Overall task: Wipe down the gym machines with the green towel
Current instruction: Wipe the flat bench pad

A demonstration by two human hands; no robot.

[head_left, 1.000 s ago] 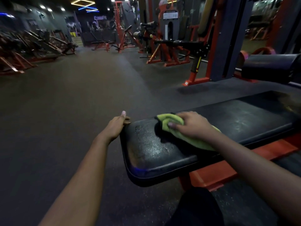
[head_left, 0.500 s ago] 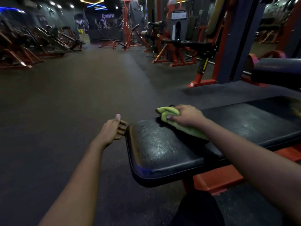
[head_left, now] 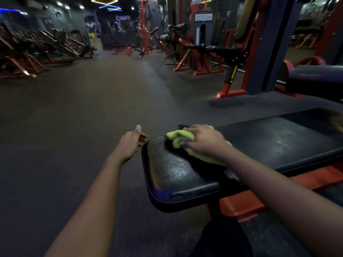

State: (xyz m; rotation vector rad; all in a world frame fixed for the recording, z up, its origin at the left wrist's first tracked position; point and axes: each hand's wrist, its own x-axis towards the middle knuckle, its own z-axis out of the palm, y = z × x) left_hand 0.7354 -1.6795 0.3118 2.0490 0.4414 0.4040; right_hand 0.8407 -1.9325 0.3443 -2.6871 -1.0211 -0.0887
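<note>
A black padded bench (head_left: 185, 175) on a red frame runs from the centre to the right edge. The green towel (head_left: 178, 137) lies bunched on the pad near its far left corner. My right hand (head_left: 202, 140) grips the towel from above and presses it onto the pad, fingers curled over the cloth. My left hand (head_left: 131, 140) hovers just left of the bench's end, fingers loosely extended, thumb up, holding nothing and not touching the pad.
A black roller pad (head_left: 313, 80) sits at the right behind the bench. A red and grey machine frame (head_left: 246, 71) stands beyond it. More red machines (head_left: 27, 56) line the far left. Dark rubber floor (head_left: 83, 117) spreads to the left and ahead.
My left hand has come off the bench's end and now hovers beside it. My right hand has slid the towel along the pad's far edge.
</note>
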